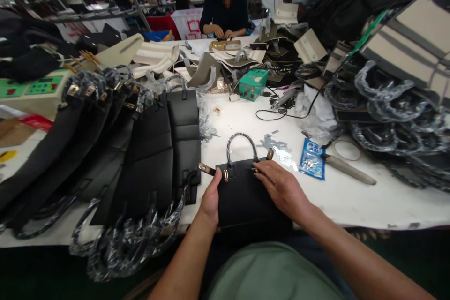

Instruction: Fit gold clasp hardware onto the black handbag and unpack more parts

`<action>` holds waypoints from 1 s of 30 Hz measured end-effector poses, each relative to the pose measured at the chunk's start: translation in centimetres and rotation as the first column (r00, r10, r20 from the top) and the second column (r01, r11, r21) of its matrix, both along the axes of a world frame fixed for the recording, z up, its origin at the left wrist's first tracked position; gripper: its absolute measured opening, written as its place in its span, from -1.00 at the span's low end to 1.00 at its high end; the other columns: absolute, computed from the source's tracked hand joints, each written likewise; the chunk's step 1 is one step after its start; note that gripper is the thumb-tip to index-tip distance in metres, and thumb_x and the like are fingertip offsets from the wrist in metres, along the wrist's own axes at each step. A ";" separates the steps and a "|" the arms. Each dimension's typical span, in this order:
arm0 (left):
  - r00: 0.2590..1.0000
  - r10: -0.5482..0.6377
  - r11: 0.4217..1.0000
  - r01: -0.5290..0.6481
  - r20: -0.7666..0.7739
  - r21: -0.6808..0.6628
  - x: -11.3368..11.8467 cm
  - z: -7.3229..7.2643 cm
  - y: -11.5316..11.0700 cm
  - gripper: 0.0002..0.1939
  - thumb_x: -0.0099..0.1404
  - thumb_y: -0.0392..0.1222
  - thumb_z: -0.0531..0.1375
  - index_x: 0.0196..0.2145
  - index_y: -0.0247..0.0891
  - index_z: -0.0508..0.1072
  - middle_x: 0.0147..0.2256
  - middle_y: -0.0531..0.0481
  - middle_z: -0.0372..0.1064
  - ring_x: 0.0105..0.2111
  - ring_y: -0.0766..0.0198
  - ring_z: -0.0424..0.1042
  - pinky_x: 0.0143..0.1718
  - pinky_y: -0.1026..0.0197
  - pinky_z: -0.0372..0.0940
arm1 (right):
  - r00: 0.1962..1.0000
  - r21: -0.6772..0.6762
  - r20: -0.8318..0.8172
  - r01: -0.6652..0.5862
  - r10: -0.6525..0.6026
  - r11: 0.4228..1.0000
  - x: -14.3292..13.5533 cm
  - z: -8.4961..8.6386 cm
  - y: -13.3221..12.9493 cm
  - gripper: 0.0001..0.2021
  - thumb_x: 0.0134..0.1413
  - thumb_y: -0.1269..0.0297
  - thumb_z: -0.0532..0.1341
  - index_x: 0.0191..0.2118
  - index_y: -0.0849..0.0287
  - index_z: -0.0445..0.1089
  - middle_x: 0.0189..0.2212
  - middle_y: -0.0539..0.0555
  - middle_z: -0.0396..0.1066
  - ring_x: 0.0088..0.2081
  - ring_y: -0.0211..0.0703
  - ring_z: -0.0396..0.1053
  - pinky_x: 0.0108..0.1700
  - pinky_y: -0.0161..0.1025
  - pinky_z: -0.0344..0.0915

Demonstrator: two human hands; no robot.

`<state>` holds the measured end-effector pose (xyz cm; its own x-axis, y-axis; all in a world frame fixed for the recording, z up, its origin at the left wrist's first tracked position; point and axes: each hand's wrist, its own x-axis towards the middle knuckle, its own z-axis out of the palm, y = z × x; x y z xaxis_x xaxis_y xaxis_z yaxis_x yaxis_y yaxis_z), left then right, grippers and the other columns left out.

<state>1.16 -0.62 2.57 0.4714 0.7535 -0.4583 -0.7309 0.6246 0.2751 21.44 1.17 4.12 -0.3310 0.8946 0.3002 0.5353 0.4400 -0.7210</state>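
Observation:
A black handbag panel (pixel 242 197) lies at the table's front edge, partly over my lap. Its arched handle (pixel 242 137) is wrapped in clear plastic and points away from me. My left hand (pixel 211 201) grips the panel's left edge, thumb on top beside a gold buckle (pixel 226 176). From there a short black strap with a gold tip (pixel 203 167) sticks out to the left. At the upper right, the fingers of my right hand (pixel 281 185) pinch a small gold fitting (pixel 255 169). Another gold-tipped strap end (pixel 270 153) rises just beyond them.
Stacked black bag panels (pixel 151 150) with wrapped handles fill the left; more bag parts (pixel 390 117) pile up right. A blue packet (pixel 312 159), tape roll (pixel 346 150), metal plates (pixel 277 147) and green box (pixel 253 84) lie ahead. A co-worker (pixel 225 9) sits opposite.

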 end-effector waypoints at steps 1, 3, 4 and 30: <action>0.999 0.011 1.000 -0.011 0.040 0.001 0.0 0.1 0.0 -0.36 0.36 0.15 0.07 0.16 -0.45 0.35 -0.03 -0.33 0.50 0.06 -0.13 0.43 0.23 -0.15 0.16 | 1.000 0.004 -0.007 -0.006 0.006 1.000 -0.5 0.1 -0.1 -0.71 0.35 0.31 0.08 0.12 0.08 0.37 0.00 0.15 0.42 0.02 -0.05 0.40 0.11 -0.06 0.38; 0.995 0.035 0.999 -0.035 0.097 0.004 0.1 0.2 0.1 -0.37 0.37 0.13 0.06 0.17 -0.44 0.34 -0.02 -0.33 0.50 0.07 -0.12 0.43 0.24 -0.15 0.14 | 1.000 0.023 -0.027 0.003 -0.002 1.000 -1.5 0.3 -0.3 -0.73 0.34 0.34 0.10 0.08 0.09 0.39 0.08 0.16 0.36 0.10 -0.05 0.34 0.17 -0.06 0.32; 0.993 0.042 0.999 -0.043 0.113 0.003 0.2 0.2 0.1 -0.38 0.37 0.13 0.05 0.17 -0.44 0.34 -0.02 -0.32 0.50 0.07 -0.12 0.43 0.24 -0.14 0.13 | 0.999 0.039 -0.035 0.018 -0.017 0.999 -1.8 0.5 -0.3 -0.75 0.34 0.35 0.11 0.05 0.10 0.40 0.13 0.17 0.32 0.15 -0.04 0.30 0.21 -0.04 0.28; 0.991 0.068 0.994 -0.057 0.117 -0.093 -0.2 -0.4 0.1 -0.39 0.33 0.13 0.12 0.11 -0.42 0.41 -0.10 -0.29 0.55 -0.02 -0.10 0.50 0.16 -0.12 0.25 | 0.854 -0.036 0.500 -0.144 0.143 0.989 -0.3 3.2 3.0 -0.74 0.35 0.27 0.12 0.08 0.05 0.41 -0.09 0.08 0.46 -0.10 -0.09 0.44 -0.06 -0.20 0.37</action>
